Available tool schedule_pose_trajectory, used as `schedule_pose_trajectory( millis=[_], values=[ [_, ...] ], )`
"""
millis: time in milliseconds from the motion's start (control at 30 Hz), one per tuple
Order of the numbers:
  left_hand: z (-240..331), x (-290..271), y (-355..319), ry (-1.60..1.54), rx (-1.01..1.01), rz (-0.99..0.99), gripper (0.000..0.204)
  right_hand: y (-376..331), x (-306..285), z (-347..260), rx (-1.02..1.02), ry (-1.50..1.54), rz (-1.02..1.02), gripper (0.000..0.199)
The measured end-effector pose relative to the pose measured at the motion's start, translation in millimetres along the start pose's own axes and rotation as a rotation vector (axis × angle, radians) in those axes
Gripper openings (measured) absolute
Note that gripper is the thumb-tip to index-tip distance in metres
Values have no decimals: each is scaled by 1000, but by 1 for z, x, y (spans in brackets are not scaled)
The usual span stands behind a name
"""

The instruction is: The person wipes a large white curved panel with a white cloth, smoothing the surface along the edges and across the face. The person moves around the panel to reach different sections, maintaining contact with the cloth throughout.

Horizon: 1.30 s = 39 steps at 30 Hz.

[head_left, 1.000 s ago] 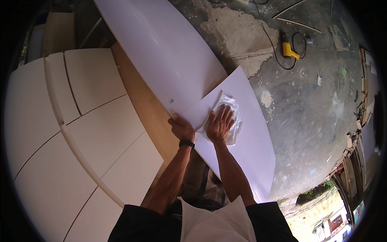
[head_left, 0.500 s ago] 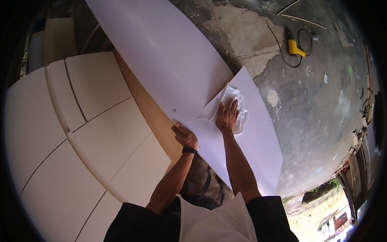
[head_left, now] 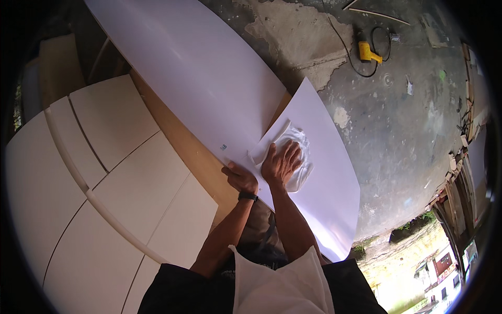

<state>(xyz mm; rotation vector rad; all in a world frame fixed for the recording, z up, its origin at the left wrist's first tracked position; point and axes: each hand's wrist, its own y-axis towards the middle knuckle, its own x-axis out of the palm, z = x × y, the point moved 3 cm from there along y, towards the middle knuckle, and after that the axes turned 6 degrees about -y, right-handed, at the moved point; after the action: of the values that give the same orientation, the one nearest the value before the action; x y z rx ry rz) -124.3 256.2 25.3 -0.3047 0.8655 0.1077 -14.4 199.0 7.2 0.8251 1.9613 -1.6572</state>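
Observation:
A glossy white sheet (head_left: 183, 63) stretches from the upper left toward me. A second white section (head_left: 332, 183) meets it at an angle, with a narrow brown gap at the far end of the seam. My right hand (head_left: 282, 162) lies flat on a crumpled white cloth (head_left: 299, 180), pressing it against this nearer section, fingers extended. At the sheet's left edge, just below a small dark printed mark, my left hand (head_left: 242, 178) is closed around the rim. Its fingertips are partly hidden.
A brown board (head_left: 196, 162) shows under the sheet. To the left lie large cream panels (head_left: 141, 152) with dark grooves and a raised curved strip. A yellow heat-gun-like tool (head_left: 367, 52) with a black cord rests on the grey concrete floor (head_left: 387, 136). Scrap wood lines the right side.
My right hand has slid the cloth nearer to me and to the left across the white surface. My left hand stays at the edge. The view has shifted slightly.

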Motion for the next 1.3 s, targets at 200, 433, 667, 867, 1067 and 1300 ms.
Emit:
schedule_pose_trajectory(
  millis=[200, 433, 667, 867, 1067, 1300],
  values=[
    [-3, 2, -4, -26, 24, -20, 66, 43, 6, -16, 64, 12, -37, 81],
    [-3, 4, -3, -94, 118, -1, 72, 79, 6, -28, 16, 34, -43, 83],
    [-18, -3, 3, -99, 47, -24, 78, 114, 24, -41, -15, 12, -87, 84],
    [-16, 1, 1, -136, 65, -113, 77, 96, 24, -12, -159, 220, -3, 82],
    [-11, -8, 7, -117, 50, -82, 79, -28, 27, 71, -189, 31, 61, 78],
    [-14, -5, 5, -55, -17, -98, 81, -14, 17, 62, -90, -24, -15, 78]
  ],
)
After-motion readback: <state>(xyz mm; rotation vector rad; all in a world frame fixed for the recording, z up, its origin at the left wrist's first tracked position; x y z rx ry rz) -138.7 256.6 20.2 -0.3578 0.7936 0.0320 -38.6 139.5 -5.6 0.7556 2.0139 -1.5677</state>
